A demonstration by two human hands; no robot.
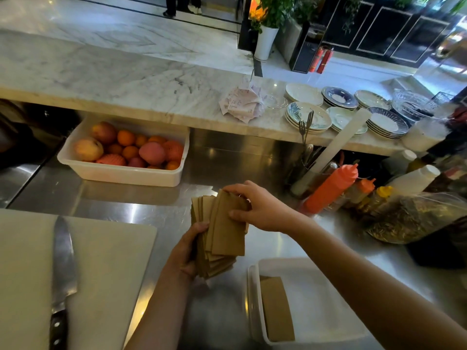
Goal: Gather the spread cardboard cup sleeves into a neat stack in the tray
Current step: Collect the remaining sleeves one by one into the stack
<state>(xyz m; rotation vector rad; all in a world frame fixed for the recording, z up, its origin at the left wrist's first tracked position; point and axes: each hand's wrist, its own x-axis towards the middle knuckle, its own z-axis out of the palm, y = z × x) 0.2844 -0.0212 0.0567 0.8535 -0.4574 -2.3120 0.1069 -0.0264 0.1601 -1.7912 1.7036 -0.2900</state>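
Note:
A fanned bundle of several flat brown cardboard cup sleeves [222,236] is held above the steel counter, just left of the tray. My left hand [185,251] grips the bundle from below and the left side. My right hand [257,208] pinches its top right edge, thumb on the front sleeve. The white plastic tray [326,271] sits at the lower right, and one brown sleeve [276,308] lies flat along its left side.
A white cutting board [106,261] with a large knife [62,271] lies at the left. Behind stands a white tub of fruit [126,173]. Squeeze bottles [331,188] and a bag [414,218] crowd the right. Plates [308,117] sit on the marble ledge.

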